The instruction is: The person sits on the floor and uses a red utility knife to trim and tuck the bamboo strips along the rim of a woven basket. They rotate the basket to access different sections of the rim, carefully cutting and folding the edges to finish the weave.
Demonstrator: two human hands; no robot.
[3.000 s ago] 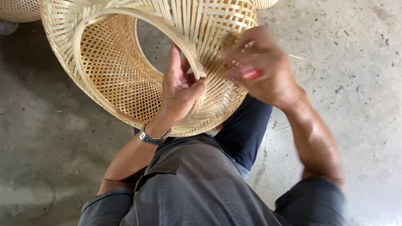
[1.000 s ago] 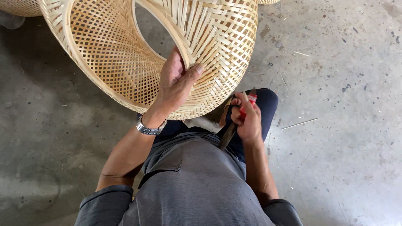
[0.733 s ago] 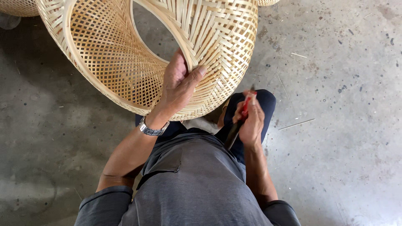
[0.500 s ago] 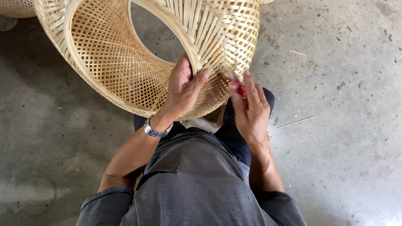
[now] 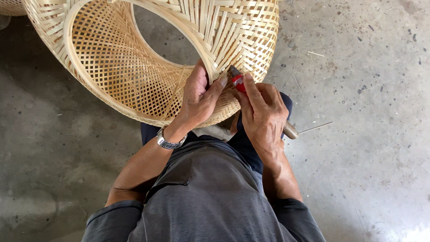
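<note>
My left hand (image 5: 199, 96) reaches up in front of me. Its fingers are bent and closed in a grip, and the thumb sticks out to the right. My left arm is bare and bent at the elbow. My right hand (image 5: 262, 112) sits just beside the left one. Its fingers are curled shut, and the first finger points up. Both sleeves are pushed up.
</note>
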